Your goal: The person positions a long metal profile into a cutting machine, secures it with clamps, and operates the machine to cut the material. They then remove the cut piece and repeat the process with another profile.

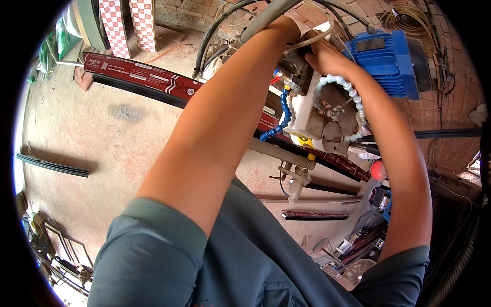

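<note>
Both my arms reach up and away over a machine with a white body. At its far side is my left hand, beside a grey metal bar; its fingers are hidden. My right hand bends in over the dark metal part of the machine, near a pale flexible tube. Its fingertips are lost in shadow, so I cannot see what either hand holds. A blue segmented coolant hose hangs between my forearms, and a whitish segmented hose curves beside my right forearm.
A finned blue motor stands right of my right hand. Long dark-red wrapped profiles run beneath my left arm. A red round knob sits near my right forearm. Checkered boards lean at the far left. A black strip lies on the floor.
</note>
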`<state>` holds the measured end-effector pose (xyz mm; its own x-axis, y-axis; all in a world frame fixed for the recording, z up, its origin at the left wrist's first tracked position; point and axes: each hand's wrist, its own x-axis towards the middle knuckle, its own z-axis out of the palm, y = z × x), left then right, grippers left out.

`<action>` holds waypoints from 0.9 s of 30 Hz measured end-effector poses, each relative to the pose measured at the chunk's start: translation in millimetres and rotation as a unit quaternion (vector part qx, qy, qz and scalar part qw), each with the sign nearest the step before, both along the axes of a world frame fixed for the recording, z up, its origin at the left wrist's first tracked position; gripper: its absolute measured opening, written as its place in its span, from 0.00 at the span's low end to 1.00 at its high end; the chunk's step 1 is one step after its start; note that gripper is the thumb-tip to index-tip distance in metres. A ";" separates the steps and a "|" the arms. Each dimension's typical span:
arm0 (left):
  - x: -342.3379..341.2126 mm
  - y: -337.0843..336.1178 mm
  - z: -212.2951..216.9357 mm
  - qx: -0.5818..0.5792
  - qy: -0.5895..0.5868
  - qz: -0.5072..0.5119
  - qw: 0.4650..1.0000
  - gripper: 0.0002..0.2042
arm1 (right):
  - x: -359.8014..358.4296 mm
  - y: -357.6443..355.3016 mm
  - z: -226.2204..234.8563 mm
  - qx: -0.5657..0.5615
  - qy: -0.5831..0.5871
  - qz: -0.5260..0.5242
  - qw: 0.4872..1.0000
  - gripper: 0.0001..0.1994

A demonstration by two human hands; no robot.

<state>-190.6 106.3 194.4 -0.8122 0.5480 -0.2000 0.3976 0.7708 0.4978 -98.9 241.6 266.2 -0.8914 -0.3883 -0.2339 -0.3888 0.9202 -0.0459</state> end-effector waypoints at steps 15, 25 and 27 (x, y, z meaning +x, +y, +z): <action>49.7 -42.2 -5.7 0.099 -0.026 0.003 0.995 0.20 | -0.6 2.7 -8.1 0.014 0.003 -0.039 0.999 0.18; 33.7 -37.7 18.7 0.014 0.043 -0.113 0.993 0.15 | 0.2 -2.0 0.3 0.075 -0.026 -0.026 0.997 0.35; 35.1 -31.6 19.1 0.089 -0.066 -0.032 0.993 0.20 | 2.6 11.0 -10.9 0.059 0.008 -0.018 0.998 0.32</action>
